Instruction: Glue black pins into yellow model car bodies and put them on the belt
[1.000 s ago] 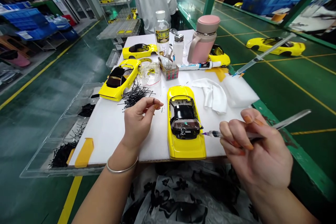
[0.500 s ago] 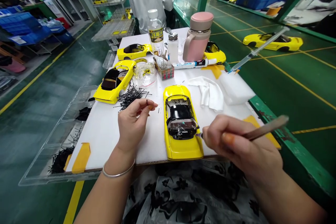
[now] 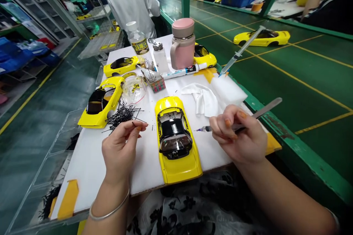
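Observation:
A yellow model car (image 3: 176, 143) with a black cabin lies on the white board (image 3: 138, 169) in front of me. My right hand (image 3: 237, 136) is closed on a syringe (image 3: 209, 129), whose needle tip points left, a little short of the car's right side. Left of the car, my left hand (image 3: 121, 150) pinches a thin black pin (image 3: 134, 124) between thumb and fingers. A pile of black pins (image 3: 121, 114) lies just beyond that hand.
Other yellow car bodies (image 3: 100, 102) (image 3: 121, 65) (image 3: 205, 57), a pink jug (image 3: 182, 44), a bottle (image 3: 138, 40), a marker (image 3: 182, 72), a white cloth (image 3: 202, 97) and a second syringe (image 3: 239, 51) sit farther back. A clear tray (image 3: 55, 154) of pins lies left. A person in white (image 3: 132, 0) stands beyond.
My right hand has drawn the syringe's tip back from the car's right side. The view has shifted, so the car and board sit lower and more to the left.

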{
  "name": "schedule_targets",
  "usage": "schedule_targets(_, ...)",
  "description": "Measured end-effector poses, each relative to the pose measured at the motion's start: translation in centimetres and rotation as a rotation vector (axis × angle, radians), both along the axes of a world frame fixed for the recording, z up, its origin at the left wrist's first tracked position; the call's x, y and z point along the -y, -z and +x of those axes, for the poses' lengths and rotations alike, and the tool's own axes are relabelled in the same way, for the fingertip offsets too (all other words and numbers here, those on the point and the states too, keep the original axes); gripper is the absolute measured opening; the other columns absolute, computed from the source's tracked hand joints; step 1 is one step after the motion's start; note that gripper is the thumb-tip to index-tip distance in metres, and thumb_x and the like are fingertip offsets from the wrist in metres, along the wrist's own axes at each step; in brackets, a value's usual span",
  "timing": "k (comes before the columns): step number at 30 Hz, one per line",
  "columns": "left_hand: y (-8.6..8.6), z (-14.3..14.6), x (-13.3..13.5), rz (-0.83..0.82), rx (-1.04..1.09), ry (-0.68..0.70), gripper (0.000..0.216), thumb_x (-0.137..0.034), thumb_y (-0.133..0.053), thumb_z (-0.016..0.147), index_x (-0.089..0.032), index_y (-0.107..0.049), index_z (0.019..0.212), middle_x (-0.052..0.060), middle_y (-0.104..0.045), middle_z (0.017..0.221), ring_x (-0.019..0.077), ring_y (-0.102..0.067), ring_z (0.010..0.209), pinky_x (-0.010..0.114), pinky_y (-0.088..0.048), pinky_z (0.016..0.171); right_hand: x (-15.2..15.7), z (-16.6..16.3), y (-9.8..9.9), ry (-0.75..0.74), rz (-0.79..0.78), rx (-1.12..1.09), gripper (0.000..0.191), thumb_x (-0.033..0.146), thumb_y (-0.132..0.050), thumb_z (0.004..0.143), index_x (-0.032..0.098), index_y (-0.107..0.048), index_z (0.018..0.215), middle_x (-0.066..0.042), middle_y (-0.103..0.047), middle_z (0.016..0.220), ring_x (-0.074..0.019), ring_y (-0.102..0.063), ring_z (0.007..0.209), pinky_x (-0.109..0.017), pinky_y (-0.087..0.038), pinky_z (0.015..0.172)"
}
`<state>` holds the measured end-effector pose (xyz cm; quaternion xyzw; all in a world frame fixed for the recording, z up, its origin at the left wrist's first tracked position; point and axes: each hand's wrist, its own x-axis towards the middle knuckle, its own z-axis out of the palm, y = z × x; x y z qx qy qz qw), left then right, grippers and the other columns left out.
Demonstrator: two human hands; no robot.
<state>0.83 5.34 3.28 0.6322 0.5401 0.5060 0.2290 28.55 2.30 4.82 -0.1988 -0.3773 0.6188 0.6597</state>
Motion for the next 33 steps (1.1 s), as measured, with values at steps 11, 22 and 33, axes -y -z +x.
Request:
schedule_targets(11,0.0,0.2,0.0,-0.026,-0.013,-0.066,0.006,-0.026,-0.072,0.093,-0.021,-0.076,0.095,0.001,-0.080,0.092,0.0124,-0.073,0.080,0.020,-0.058,0.066,-0.3,-0.2,1.0,0.005,-0.004,-0.085,0.027,0.034,-0.059,0.095,0.021,-0.070,0.074,0.005,-0.025,0.049,-0.0119,-0.023,0.050,-0.017,-0.020,0.042)
schedule_targets(22,0.0,0.1,0.0,-0.015,-0.010,-0.064,0.005,-0.025,-0.072,0.093,-0.022,-0.076,0.095,0.000,-0.080,0.091,0.0115,-0.072,0.077,0.020,-0.057,0.065,-0.1,-0.2,1.2,-0.021,-0.020,-0.101,0.028,0.034,-0.059,0.095,0.021,-0.069,0.072,0.005,-0.025,0.048,-0.0121,-0.025,0.050,-0.019,-0.020,0.042)
schedule_targets(33,-0.1,0.1,0.0,-0.024,-0.008,-0.063,0.007,-0.027,-0.073,0.093,-0.021,-0.076,0.094,0.002,-0.079,0.090,0.0126,-0.071,0.075,0.022,-0.058,0.064,-0.6,0.5,1.1,-0.033,-0.094,-0.183,0.031,0.034,-0.061,0.094,0.022,-0.053,0.067,0.006,-0.017,0.050,-0.0131,-0.015,0.052,-0.018,-0.014,0.039)
